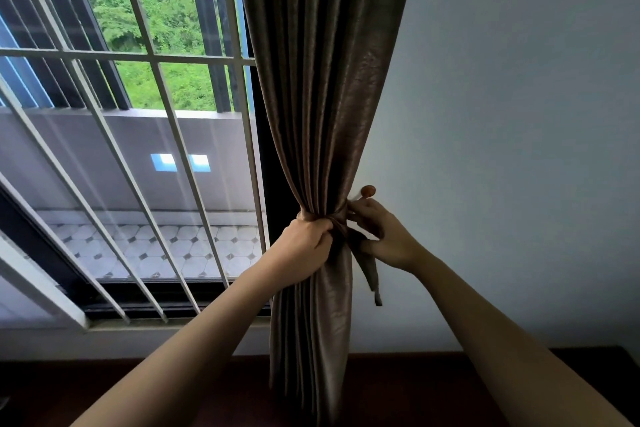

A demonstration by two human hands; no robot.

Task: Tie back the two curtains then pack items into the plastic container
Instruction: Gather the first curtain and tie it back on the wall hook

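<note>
Head: left hand, right hand on tieback.

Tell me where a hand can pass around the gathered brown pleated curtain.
Free: pale wall right of the brown pleated curtain, above the round brown knob and below the right hand. Crowded: the cinch, where left hand, brown fabric tie and knob meet.

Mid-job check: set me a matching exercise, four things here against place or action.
1 left hand
2 right hand
3 round brown wall knob
4 white metal window bars

A left of the brown pleated curtain
B pinches the brown fabric tie-back
C grips the gathered curtain
D on the pale wall, above the tie-back

Pairs: 1-C, 2-B, 3-D, 4-A
</note>
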